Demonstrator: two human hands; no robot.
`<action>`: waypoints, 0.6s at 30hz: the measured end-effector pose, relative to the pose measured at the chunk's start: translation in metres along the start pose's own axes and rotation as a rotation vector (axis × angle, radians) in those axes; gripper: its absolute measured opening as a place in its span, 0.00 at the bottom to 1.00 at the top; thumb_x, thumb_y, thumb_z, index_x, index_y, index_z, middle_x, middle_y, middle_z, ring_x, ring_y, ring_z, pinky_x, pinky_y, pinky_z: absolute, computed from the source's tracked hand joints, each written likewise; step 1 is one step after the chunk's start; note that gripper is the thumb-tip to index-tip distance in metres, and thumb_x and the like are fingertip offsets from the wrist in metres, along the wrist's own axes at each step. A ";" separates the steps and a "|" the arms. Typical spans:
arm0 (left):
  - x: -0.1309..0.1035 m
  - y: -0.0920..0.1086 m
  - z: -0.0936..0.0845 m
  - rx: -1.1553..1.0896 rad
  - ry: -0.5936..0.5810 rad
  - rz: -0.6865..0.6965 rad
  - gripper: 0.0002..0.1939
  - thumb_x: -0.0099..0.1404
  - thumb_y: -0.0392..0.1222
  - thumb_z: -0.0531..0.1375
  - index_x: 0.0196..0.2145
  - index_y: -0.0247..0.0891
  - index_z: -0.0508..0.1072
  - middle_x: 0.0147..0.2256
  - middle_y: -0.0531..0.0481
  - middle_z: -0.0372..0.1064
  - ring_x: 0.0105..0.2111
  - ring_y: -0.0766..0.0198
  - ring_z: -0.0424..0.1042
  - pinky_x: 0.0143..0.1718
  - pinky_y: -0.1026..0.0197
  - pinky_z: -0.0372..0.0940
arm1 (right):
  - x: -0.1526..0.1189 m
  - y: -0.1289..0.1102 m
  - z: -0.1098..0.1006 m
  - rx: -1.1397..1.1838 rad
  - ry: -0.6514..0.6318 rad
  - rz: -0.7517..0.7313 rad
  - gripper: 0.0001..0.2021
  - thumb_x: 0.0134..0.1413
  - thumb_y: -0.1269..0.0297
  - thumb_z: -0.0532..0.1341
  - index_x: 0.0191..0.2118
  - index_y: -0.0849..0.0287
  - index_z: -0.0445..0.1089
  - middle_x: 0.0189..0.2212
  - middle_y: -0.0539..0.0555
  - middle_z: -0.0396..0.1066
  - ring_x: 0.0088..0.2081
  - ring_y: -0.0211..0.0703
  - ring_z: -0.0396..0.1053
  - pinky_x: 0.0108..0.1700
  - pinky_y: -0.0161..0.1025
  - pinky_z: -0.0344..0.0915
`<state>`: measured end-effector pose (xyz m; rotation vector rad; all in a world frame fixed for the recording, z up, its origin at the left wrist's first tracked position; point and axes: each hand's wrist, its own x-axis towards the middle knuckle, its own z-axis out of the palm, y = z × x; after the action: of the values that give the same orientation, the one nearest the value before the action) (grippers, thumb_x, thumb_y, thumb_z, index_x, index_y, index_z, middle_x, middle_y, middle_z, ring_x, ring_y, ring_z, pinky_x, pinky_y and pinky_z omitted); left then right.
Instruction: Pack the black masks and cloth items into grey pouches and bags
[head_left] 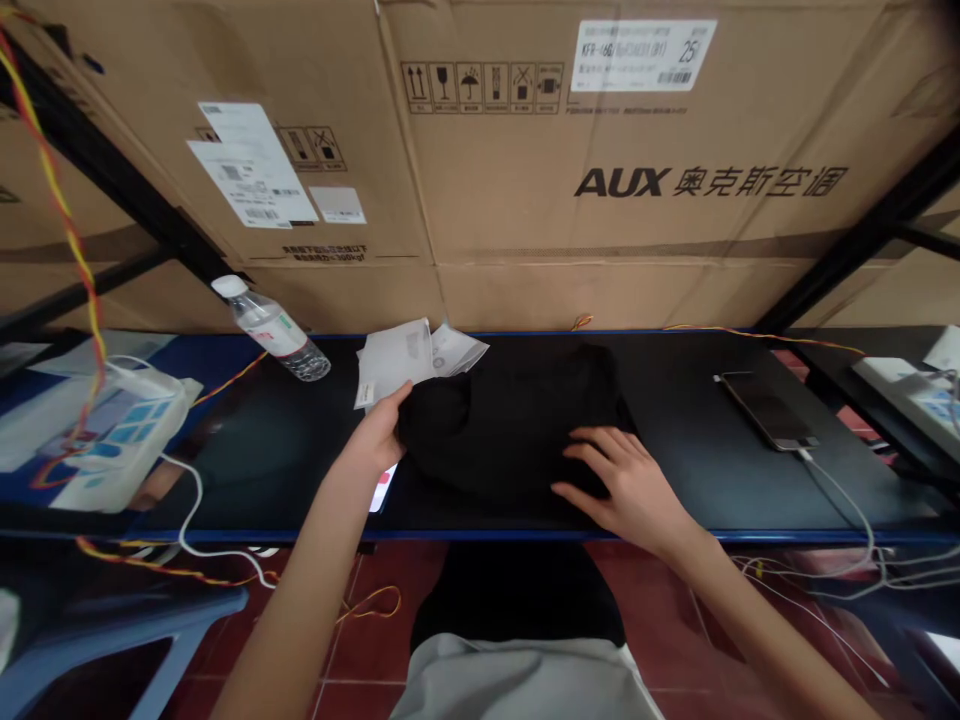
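Observation:
A piece of folded black cloth (517,430), perhaps a garment, lies on the dark tabletop in front of me. My left hand (381,432) grips its left end, where the fabric bunches into a rounded fold and hides part of my fingers. Over on the right side, my right hand (619,475) rests on the cloth with its fingers spread and bent slightly. A phone (382,490) with a lit screen sticks out partly from under the cloth beside my left wrist.
Behind the cloth lie white papers or plastic sleeves (394,357). A water bottle (274,330) leans at the back left, near a white power strip (131,430). On the right, another phone (769,410) is plugged into a white cable. Large cardboard boxes (510,200) stand along the back edge.

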<state>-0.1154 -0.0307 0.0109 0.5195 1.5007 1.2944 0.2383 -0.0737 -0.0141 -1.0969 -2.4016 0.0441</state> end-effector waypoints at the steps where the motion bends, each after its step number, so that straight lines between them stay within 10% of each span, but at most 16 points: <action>1: -0.001 0.000 -0.003 0.033 0.006 0.003 0.15 0.62 0.52 0.66 0.38 0.36 0.80 0.37 0.40 0.81 0.39 0.50 0.80 0.40 0.53 0.75 | -0.011 -0.001 0.000 -0.001 -0.020 -0.011 0.17 0.65 0.50 0.64 0.51 0.55 0.73 0.55 0.61 0.72 0.56 0.57 0.70 0.57 0.55 0.70; 9: -0.003 -0.021 -0.003 0.791 0.213 0.534 0.18 0.70 0.48 0.55 0.45 0.34 0.79 0.40 0.37 0.79 0.47 0.42 0.76 0.54 0.44 0.68 | -0.052 0.015 0.001 -0.119 -0.022 -0.079 0.27 0.63 0.81 0.49 0.61 0.56 0.73 0.45 0.60 0.76 0.41 0.50 0.74 0.40 0.47 0.76; 14: -0.017 -0.013 0.000 1.013 0.316 0.595 0.22 0.69 0.37 0.52 0.59 0.35 0.71 0.44 0.34 0.76 0.50 0.38 0.76 0.56 0.38 0.65 | -0.065 0.015 -0.004 -0.072 -0.119 -0.165 0.26 0.66 0.77 0.50 0.65 0.56 0.68 0.49 0.60 0.75 0.46 0.49 0.75 0.42 0.46 0.78; 18: -0.052 -0.001 0.014 1.073 0.378 0.920 0.27 0.67 0.30 0.50 0.62 0.31 0.68 0.57 0.29 0.67 0.58 0.39 0.70 0.60 0.40 0.65 | -0.052 0.005 -0.017 0.001 -0.100 -0.159 0.17 0.67 0.59 0.61 0.56 0.59 0.74 0.48 0.62 0.74 0.42 0.51 0.75 0.39 0.47 0.76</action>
<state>-0.0836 -0.0677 0.0334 1.9063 2.3719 1.1412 0.2785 -0.1103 -0.0223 -0.9191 -2.5705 0.0476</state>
